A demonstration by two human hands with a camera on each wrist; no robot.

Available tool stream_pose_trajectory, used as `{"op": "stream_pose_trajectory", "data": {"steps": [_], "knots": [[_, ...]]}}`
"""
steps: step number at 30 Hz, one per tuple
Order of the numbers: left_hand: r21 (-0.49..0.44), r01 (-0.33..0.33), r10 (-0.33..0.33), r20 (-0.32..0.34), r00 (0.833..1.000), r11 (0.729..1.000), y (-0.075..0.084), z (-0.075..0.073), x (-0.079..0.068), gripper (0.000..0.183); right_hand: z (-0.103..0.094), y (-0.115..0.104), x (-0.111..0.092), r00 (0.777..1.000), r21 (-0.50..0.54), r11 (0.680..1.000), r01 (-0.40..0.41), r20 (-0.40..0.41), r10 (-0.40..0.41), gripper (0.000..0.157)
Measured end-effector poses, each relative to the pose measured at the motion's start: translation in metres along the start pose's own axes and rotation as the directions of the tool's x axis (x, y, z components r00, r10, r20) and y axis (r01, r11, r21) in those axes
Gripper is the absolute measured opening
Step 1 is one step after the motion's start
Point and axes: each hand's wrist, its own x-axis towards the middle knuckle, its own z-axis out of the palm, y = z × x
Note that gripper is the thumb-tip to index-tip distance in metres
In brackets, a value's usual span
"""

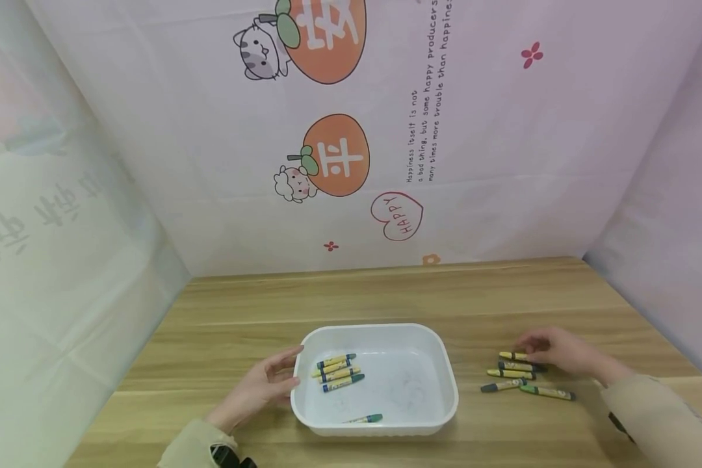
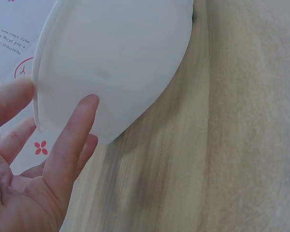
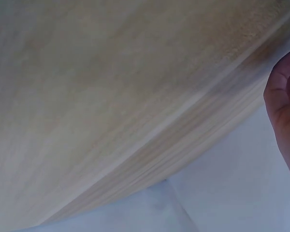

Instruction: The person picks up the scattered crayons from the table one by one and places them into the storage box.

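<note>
A white plastic tray sits on the table with several crayons inside: a cluster of yellow-wrapped crayons on the left and one green-tipped crayon by the near wall. At the tray's left end is my left hand, its extended fingertips against the outer wall and rim. To the right of the tray, my right hand pinches the right end of a yellow crayon, thumb and fingers partly covering it. Nearer lie several more crayons, including a green one. The right wrist view catches only part of that hand.
The wooden table extends around the tray. A printed white cloth hangs behind its back edge, with further cloth at the left and right sides.
</note>
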Motion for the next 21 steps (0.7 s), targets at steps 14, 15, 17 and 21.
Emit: {"op": "stream_pose_trajectory", "data": {"steps": [14, 15, 17, 21], "knots": [[-0.007, 0.0, 0.0, -0.008, 1.0, 1.0, -0.001, 0.0, 0.001, 0.068, -0.007, -0.02, 0.006, 0.996, 0.009, 0.999, -0.051, -0.074, 0.051, 0.029], [-0.006, 0.0, 0.0, -0.01, 1.0, 1.0, -0.001, 0.0, 0.001, 0.067, -0.007, -0.023, 0.007, 0.996, 0.011, 0.998, -0.055, -0.076, 0.056, 0.029], [-0.009, 0.002, -0.002, -0.012, 1.0, 1.0, -0.001, 0.0, 0.001, 0.067, -0.008, -0.032, 0.012, 0.995, 0.019, 0.998, -0.063, -0.072, 0.064, 0.029], [-0.016, 0.004, -0.004, -0.01, 1.0, 1.0, 0.0, 0.0, 0.001, 0.069, -0.01, -0.053, 0.02, 0.994, 0.031, 0.995, -0.095, -0.058, 0.096, 0.03]]}}
